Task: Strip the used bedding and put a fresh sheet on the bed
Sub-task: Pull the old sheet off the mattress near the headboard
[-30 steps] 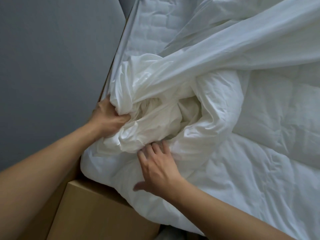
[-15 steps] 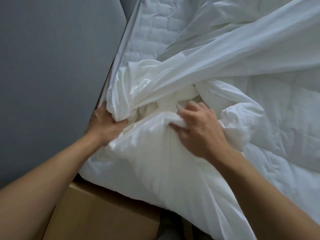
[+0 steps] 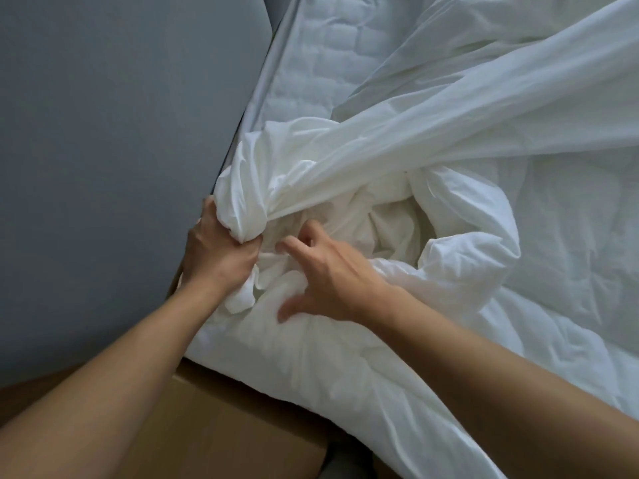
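A white sheet (image 3: 432,133) stretches taut from the upper right down to a gathered bunch at the bed's near left corner. My left hand (image 3: 218,254) grips that bunch in a fist beside the grey wall. My right hand (image 3: 328,274) rests on the puffy white duvet (image 3: 345,357) just right of it, fingers loosely bent and reaching into the crumpled folds, thumb pressing the fabric. Bare quilted mattress (image 3: 325,60) shows at the top, uncovered by the sheet.
A grey wall (image 3: 114,133) runs close along the bed's left side. A tan wooden bed frame corner (image 3: 214,420) sticks out below the duvet. More rumpled white duvet (image 3: 570,254) covers the right side of the bed.
My right hand moved from the duvet's lower fold up onto the bunch, then left toward my left hand. My left hand has gathered more sheet into its fist.
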Action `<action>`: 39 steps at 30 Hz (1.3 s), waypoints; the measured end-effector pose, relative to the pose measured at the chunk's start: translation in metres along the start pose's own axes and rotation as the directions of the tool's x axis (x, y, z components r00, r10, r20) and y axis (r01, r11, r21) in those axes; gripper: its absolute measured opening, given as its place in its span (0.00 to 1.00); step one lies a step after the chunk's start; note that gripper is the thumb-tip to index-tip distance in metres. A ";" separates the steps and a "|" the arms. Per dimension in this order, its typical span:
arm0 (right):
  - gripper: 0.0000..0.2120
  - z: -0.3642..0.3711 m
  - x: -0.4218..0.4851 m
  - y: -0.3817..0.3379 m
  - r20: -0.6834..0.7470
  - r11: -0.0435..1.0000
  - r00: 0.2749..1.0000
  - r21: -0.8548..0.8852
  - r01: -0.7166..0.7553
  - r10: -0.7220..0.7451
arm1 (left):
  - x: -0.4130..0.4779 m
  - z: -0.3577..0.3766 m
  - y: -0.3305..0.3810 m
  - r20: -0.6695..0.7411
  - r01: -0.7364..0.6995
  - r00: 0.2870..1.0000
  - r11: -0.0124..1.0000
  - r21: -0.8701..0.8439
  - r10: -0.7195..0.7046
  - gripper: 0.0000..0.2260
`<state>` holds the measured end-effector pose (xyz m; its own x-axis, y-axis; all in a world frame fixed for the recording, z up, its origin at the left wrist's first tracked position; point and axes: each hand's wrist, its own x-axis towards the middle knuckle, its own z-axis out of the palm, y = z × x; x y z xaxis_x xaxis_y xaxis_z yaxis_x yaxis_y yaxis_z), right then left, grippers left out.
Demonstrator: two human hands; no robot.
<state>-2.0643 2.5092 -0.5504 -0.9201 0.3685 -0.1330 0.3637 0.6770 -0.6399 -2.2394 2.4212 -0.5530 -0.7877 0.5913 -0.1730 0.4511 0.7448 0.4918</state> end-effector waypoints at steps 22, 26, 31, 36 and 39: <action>0.03 -0.067 -0.049 0.015 -0.015 0.733 0.949 0.640 -0.232 0.313 | -0.005 -0.007 -0.008 0.246 0.137 0.967 0.955 -0.264 -0.071 0.19; 0.09 -0.115 -0.045 0.046 -0.148 0.631 0.871 0.746 -0.213 0.469 | -0.019 -0.006 -0.002 0.222 0.108 0.975 0.907 -0.406 -0.017 0.17; 0.15 -0.067 0.003 0.021 0.153 0.705 0.909 0.586 -0.400 0.388 | -0.021 -0.007 0.004 0.219 0.059 0.974 0.883 -0.466 0.051 0.20; 0.12 -0.040 0.011 0.023 0.466 0.533 0.754 0.533 -0.657 0.463 | -0.020 -0.003 0.008 0.179 0.104 0.984 0.868 -0.486 -0.018 0.17; 0.14 -0.038 0.011 0.021 0.595 0.415 0.688 0.548 -0.726 0.416 | -0.021 -0.002 0.008 0.193 0.132 0.980 0.859 -0.495 -0.039 0.16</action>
<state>-2.0613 2.5515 -0.5366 -0.5680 0.1557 -0.8082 0.7389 -0.3359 -0.5841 -2.2201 2.4144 -0.5440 -0.7091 0.6101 -0.3536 0.0757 0.5644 0.8220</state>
